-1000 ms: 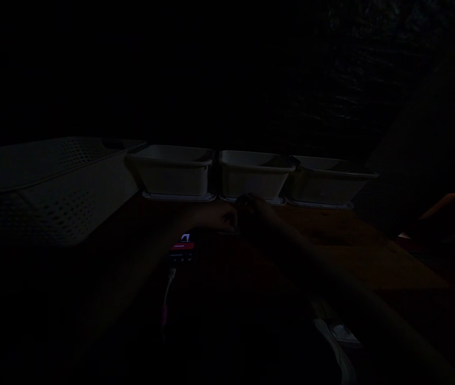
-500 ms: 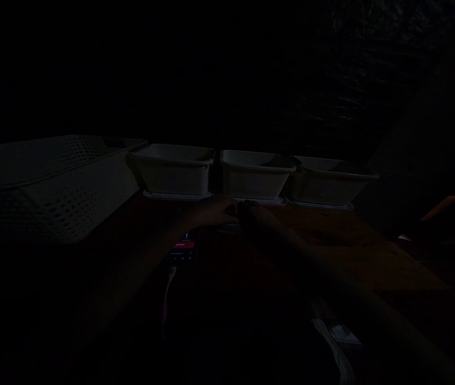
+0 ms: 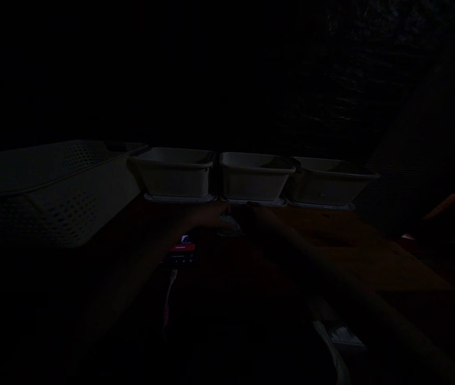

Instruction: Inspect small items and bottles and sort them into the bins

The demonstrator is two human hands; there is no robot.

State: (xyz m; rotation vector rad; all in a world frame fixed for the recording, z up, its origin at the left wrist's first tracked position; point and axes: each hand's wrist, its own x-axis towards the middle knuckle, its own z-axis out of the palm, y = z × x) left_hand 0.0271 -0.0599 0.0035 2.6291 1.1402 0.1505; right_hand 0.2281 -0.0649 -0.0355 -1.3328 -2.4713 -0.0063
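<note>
The view is very dark. My left hand (image 3: 208,215) reaches over the wooden table, its thumb and fingers apart beside a small pale, speckled flat thing (image 3: 229,226) whose kind I cannot make out. Facing it across a narrow gap is my right hand (image 3: 256,215), with its fingers lost in shadow. Below my left forearm lies a phone (image 3: 181,251) with a lit screen, and a white cable (image 3: 169,289) runs from near its lower end.
Three pale rectangular tubs (image 3: 177,179), (image 3: 255,182), (image 3: 330,187) stand on lids in a row beyond my hands. A large perforated basket (image 3: 107,198) is on the left. Another person's arm (image 3: 446,206) shows at far right. A small white packet (image 3: 346,336) lies near the front.
My hands were close together and have moved slightly apart. More of the speckled thing shows between them. The phone's screen picture has changed.
</note>
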